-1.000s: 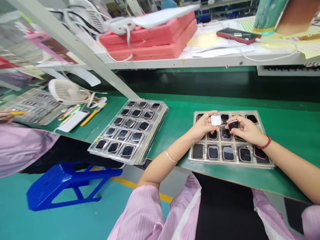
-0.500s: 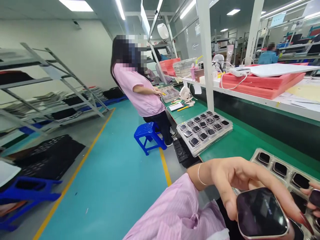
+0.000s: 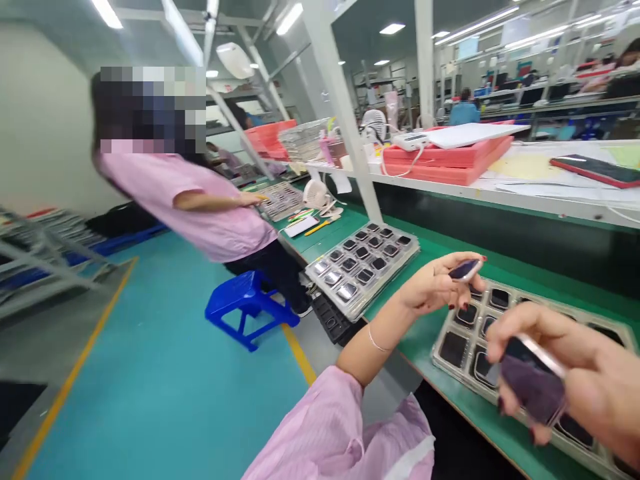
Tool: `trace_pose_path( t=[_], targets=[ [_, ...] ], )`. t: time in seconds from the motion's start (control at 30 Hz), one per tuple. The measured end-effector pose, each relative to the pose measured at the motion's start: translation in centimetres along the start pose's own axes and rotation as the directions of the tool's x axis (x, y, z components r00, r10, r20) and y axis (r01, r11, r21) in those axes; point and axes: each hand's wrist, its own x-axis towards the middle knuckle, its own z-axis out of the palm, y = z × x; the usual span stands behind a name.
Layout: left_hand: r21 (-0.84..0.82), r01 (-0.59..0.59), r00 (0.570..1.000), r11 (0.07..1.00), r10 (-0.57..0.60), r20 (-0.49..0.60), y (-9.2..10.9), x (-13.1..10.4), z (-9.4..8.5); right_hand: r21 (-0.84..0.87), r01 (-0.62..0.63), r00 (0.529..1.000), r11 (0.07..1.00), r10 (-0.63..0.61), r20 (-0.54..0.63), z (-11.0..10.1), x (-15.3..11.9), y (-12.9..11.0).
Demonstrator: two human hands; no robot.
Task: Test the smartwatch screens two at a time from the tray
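My left hand (image 3: 431, 285) grips a smartwatch case (image 3: 466, 270) by its edges, fingers and thumb closed around it. The case is tilted nearly edge-on, above the far left corner of the near plastic tray (image 3: 445, 365). Closer to me, my right hand (image 3: 595, 357) pinches another smartwatch case (image 3: 534, 381), its dark glass slanting toward me and slightly blurred. Strapless dark-screened cases sit in pockets of the near tray, partly hidden beneath my right hand.
A stack of clear trays (image 3: 363, 310) with more watch cases stands further left on the green bench (image 3: 430, 233). A co-worker in pink (image 3: 225, 230) stands beyond, by a blue stool (image 3: 235, 293). Red foam trays (image 3: 425, 163) and a phone (image 3: 597, 170) lie on the shelf.
My view has swung right. My left hand has moved away toward the tray's far left corner with its watch case, and my right hand has come into fuller view with another.
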Motion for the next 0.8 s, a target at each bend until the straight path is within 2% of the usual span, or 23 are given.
trace_pose_path(
  t=[0.03, 0.1, 0.2, 0.33, 0.5, 0.57, 0.67, 0.73, 0.8],
  targets=[
    [0.002, 0.026, 0.999, 1.000, -0.026, -0.038, -0.7, 1.1, -0.6, 0.109, 0.004, 1.000, 0.994, -0.006, 0.017, 1.5, 0.3, -0.1],
    [-0.007, 0.118, 0.989, 0.993, -0.118, -0.091, -2.2, 2.8, -1.6, 0.209, -0.037, 0.996, 0.977, 0.019, 0.087, 3.3, 0.6, -0.2],
    [-0.014, 0.229, 0.967, 0.973, -0.229, -0.108, -4.2, 4.5, -2.2, 0.281, -0.058, 0.997, 0.958, 0.042, 0.064, 3.8, 0.0, -0.3],
    [-0.002, 0.307, 0.949, 0.952, -0.306, -0.076, -5.9, 6.1, -1.7, 0.272, -0.004, 0.997, 0.962, 0.024, -0.067, 3.9, -1.7, -1.3],
    [0.072, 0.341, 0.940, 0.937, -0.338, -0.050, -7.4, 7.8, -0.1, 0.177, 0.054, 0.988, 0.983, -0.027, -0.150, 4.2, -2.8, -2.3],
    [0.110, 0.335, 0.942, 0.936, -0.328, -0.076, -8.1, 8.0, 0.2, 0.171, 0.113, 0.982, 0.979, -0.084, -0.168, 3.2, -2.8, -1.9],
    [0.215, 0.287, 0.955, 0.934, -0.261, -0.143, -9.0, 7.9, 0.1, 0.114, 0.230, 0.951, 0.966, -0.198, -0.238, -0.2, -2.2, -0.3],
    [0.275, 0.258, 0.963, 0.926, -0.224, -0.150, -9.3, 7.7, -0.1, 0.050, 0.249, 0.909, 0.967, -0.215, -0.356, -3.3, -1.6, 1.1],
    [0.306, 0.242, 0.968, 0.921, -0.207, -0.141, -9.5, 7.5, -0.3, -0.029, 0.216, 0.844, 0.976, -0.201, -0.498, -6.5, -1.1, 2.9]
  ],
)
